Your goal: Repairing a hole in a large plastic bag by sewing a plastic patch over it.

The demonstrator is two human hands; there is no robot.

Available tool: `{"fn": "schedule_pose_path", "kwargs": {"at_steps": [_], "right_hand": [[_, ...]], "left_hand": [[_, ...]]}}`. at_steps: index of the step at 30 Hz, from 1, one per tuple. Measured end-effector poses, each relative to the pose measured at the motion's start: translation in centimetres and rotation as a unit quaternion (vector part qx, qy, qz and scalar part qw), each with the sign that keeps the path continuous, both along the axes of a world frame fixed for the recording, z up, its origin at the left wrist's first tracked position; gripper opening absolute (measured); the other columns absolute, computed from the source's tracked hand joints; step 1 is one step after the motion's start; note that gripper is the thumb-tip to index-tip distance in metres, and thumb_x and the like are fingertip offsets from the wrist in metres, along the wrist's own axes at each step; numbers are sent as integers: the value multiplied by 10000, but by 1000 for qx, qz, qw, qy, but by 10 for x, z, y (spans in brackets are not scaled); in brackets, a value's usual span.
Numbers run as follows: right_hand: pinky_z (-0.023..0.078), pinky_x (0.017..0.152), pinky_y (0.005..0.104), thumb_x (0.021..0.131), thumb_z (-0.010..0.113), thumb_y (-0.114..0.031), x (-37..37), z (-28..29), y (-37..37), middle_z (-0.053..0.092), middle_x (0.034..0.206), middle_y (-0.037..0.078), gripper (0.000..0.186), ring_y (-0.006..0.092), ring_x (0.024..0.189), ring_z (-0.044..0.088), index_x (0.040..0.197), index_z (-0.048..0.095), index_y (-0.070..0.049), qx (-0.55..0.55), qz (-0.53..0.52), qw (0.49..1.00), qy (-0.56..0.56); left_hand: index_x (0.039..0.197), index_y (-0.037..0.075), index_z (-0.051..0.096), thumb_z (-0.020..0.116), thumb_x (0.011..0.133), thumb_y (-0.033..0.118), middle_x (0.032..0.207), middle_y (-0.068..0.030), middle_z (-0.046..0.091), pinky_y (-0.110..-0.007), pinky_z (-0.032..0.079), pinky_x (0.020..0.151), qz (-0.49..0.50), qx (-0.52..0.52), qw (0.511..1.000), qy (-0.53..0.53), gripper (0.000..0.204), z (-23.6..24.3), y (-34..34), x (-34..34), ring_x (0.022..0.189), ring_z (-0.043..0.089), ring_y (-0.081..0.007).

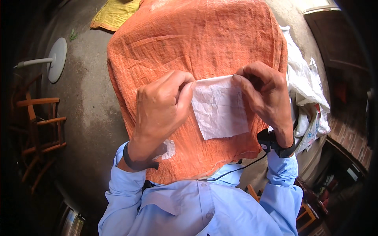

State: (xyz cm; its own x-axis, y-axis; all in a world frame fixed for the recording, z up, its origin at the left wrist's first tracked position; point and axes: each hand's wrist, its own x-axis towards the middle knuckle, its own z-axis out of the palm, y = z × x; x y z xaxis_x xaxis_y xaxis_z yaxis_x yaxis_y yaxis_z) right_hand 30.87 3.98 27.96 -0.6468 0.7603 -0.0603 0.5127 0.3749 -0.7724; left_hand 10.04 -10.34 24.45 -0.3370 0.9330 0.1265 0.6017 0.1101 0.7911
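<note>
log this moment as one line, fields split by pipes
left hand: pinches white sheet near upper left corner | right hand: pinches near upper right corner | sheet: creased, over orange woven cover

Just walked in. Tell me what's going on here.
A person in a blue shirt has a white cloth stretched between both hands over an orange sheet. The left hand pinches its upper left corner and the right hand its upper right. The cloth is open and creased; whether its lower edge touches the sheet is hard to tell. A small white scrap lies near the left wrist.
</note>
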Motion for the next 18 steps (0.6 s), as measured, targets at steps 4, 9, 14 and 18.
{"fn": "schedule_pose_path", "kwargs": {"at_steps": [4,9,14,18], "right_hand": [[570,662,355,914,813,-19,-8,-2,-2,765,830,159,64,226,711,748,939,787,34,33,-16,999,-2],[577,645,366,908,831,-68,-12,-4,-2,775,814,152,82,258,684,761,905,800,8,47,-48,997,-32],[581,650,386,906,831,-78,-11,-15,-3,769,816,146,78,276,695,762,925,801,-8,121,-38,992,-15],[570,658,361,903,829,-55,-5,-21,-1,740,806,128,78,235,701,738,941,785,-5,119,-15,993,23]], "left_hand": [[942,16,747,814,950,36,726,-96,680,-331,475,542,0,-6,997,73,71,3,7,-1,555,631,-160],[871,42,714,829,932,87,712,-108,682,-386,500,548,-3,-31,995,97,138,8,13,-5,575,662,-244],[874,62,700,822,940,131,750,-119,722,-433,543,568,-3,-59,994,89,155,9,15,-4,638,734,-320],[888,28,735,852,924,46,678,-48,638,-297,452,528,3,-17,999,45,124,6,12,-6,551,575,-102]]}}
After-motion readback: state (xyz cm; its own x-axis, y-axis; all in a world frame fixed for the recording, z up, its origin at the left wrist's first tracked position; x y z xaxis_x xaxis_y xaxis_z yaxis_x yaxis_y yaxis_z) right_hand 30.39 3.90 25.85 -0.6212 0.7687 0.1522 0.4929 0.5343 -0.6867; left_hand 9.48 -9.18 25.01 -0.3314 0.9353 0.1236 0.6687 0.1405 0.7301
